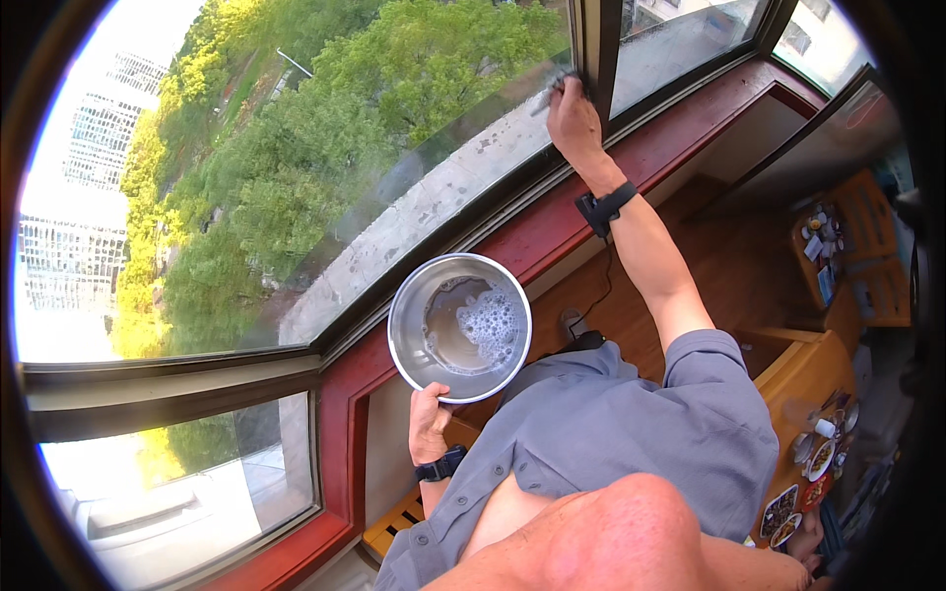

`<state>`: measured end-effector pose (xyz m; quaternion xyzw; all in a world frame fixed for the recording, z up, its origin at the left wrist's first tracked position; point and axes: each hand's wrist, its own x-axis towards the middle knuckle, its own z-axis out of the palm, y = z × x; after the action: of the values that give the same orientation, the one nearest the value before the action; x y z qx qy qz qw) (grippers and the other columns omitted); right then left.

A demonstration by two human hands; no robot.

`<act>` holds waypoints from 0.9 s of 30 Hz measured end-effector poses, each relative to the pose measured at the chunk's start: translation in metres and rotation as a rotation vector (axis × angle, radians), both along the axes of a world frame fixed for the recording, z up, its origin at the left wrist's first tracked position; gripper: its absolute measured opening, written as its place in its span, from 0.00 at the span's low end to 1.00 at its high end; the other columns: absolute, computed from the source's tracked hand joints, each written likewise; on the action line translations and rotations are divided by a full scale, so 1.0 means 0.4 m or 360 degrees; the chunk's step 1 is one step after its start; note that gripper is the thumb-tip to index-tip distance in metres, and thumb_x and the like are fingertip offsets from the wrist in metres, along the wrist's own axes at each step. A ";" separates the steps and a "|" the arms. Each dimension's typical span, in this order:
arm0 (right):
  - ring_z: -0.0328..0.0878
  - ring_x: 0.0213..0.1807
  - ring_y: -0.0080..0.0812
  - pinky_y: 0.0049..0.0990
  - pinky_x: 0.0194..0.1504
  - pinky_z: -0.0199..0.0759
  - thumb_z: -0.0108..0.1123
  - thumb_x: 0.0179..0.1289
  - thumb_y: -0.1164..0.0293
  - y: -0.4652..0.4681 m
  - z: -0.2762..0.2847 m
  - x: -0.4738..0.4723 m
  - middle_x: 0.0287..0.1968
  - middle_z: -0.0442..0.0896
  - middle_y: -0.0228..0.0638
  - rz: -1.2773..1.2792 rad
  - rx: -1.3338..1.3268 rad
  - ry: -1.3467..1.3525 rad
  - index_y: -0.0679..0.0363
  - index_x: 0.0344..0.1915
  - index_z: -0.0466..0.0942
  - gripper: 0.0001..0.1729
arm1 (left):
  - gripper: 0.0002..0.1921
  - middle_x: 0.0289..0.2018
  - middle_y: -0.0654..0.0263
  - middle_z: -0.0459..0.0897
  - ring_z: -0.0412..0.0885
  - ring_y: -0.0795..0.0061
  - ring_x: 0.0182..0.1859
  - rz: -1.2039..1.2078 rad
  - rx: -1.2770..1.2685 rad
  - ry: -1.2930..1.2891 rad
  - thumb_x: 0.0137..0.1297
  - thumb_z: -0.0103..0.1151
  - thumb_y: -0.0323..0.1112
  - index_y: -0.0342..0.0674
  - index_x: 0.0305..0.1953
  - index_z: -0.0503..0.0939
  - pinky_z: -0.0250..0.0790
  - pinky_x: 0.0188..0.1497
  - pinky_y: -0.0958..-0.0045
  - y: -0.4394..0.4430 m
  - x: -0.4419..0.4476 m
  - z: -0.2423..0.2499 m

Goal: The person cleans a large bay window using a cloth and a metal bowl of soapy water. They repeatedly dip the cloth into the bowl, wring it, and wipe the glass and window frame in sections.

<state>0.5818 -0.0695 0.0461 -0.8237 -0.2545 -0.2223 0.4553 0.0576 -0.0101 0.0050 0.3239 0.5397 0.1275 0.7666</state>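
My left hand (pixel 429 425) grips the rim of a stainless steel bowl (pixel 403 343), thumb over the edge. Cloudy water (pixel 451 332) with white suds (pixel 488 325) lies in the bowl, which hangs over the inner edge of the red windowsill (pixel 621 166). Stretched out to the window, my right hand (pixel 576 125) presses a dark, blurred wad (pixel 565 81), perhaps a cloth or scrubber, to the lower glass pane (pixel 443 140) beside the upright frame (pixel 599 52). Its exact kind is hidden by the fingers. Each wrist wears a black strap with a small device.
Dark metal window track (pixel 473 229) runs along the sill. Behind me, a wooden table (pixel 798 369) bears several dishes of food, with part of another person near it. A wooden chair (pixel 876 244) stands farther off. A black cable (pixel 602 288) hangs from my right wrist device.
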 end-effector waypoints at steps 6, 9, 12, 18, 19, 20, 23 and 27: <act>0.80 0.31 0.47 0.40 0.35 0.76 0.49 0.68 0.72 0.079 -0.198 -0.197 0.29 0.79 0.47 0.0246 -0.0221 -0.0291 0.64 0.34 0.71 0.07 | 0.23 0.48 0.50 0.80 0.84 0.49 0.46 -0.0010 -0.0015 0.0018 0.54 0.51 0.20 0.27 0.55 0.71 0.81 0.45 0.43 -0.004 0.006 0.008; 0.81 0.29 0.44 0.40 0.34 0.75 0.52 0.66 0.72 0.131 -0.187 -0.311 0.26 0.80 0.41 0.1031 -0.0208 -0.0493 0.58 0.34 0.73 0.03 | 0.23 0.48 0.49 0.80 0.84 0.48 0.46 -0.0011 -0.0069 0.0064 0.54 0.50 0.19 0.26 0.55 0.71 0.81 0.46 0.41 0.007 0.013 0.010; 0.82 0.29 0.47 0.42 0.32 0.75 0.59 0.64 0.70 0.123 -0.129 -0.305 0.25 0.81 0.42 0.1095 -0.0141 -0.0148 0.57 0.36 0.74 0.04 | 0.22 0.46 0.48 0.79 0.83 0.48 0.43 -0.0014 -0.0037 0.0086 0.54 0.48 0.18 0.24 0.54 0.70 0.80 0.42 0.46 0.015 0.014 0.008; 0.83 0.36 0.52 0.44 0.34 0.75 0.57 0.70 0.68 0.058 -0.088 -0.104 0.33 0.85 0.45 0.0168 0.0691 0.0214 0.60 0.46 0.70 0.10 | 0.19 0.43 0.50 0.80 0.83 0.51 0.41 0.0009 -0.0081 0.0018 0.54 0.50 0.18 0.24 0.50 0.73 0.80 0.41 0.52 0.020 -0.009 -0.029; 0.83 0.37 0.54 0.47 0.36 0.74 0.54 0.72 0.69 0.055 -0.090 -0.082 0.37 0.85 0.48 -0.0098 0.0612 0.0150 0.63 0.47 0.68 0.11 | 0.21 0.46 0.50 0.80 0.84 0.49 0.44 -0.0022 -0.0045 0.0037 0.54 0.49 0.19 0.27 0.52 0.72 0.81 0.44 0.44 0.022 -0.011 -0.033; 0.82 0.38 0.55 0.49 0.37 0.74 0.54 0.71 0.69 0.050 -0.092 -0.068 0.38 0.84 0.50 -0.0090 0.0474 0.0184 0.64 0.48 0.67 0.12 | 0.21 0.46 0.50 0.80 0.83 0.49 0.44 -0.0032 -0.0025 0.0017 0.54 0.50 0.19 0.27 0.52 0.72 0.81 0.43 0.44 0.021 -0.013 -0.035; 0.79 0.44 0.58 0.50 0.44 0.72 0.55 0.68 0.70 0.036 -0.079 -0.052 0.44 0.80 0.54 -0.0115 0.0120 0.0147 0.66 0.50 0.64 0.16 | 0.20 0.45 0.51 0.80 0.82 0.51 0.45 -0.0007 -0.0041 0.0010 0.55 0.50 0.18 0.26 0.52 0.73 0.80 0.45 0.48 0.017 -0.014 -0.035; 0.70 0.56 0.60 0.48 0.56 0.68 0.59 0.63 0.70 0.022 0.002 -0.054 0.53 0.71 0.58 -0.0248 0.0003 -0.0173 0.68 0.56 0.62 0.25 | 0.18 0.43 0.51 0.80 0.83 0.51 0.42 -0.0008 -0.0003 0.0028 0.56 0.51 0.18 0.25 0.49 0.74 0.81 0.43 0.47 0.022 -0.016 -0.043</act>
<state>0.5603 -0.0609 0.0471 -0.8273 -0.2140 -0.3017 0.4229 0.0513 -0.0015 -0.0121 0.3256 0.5456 0.1223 0.7625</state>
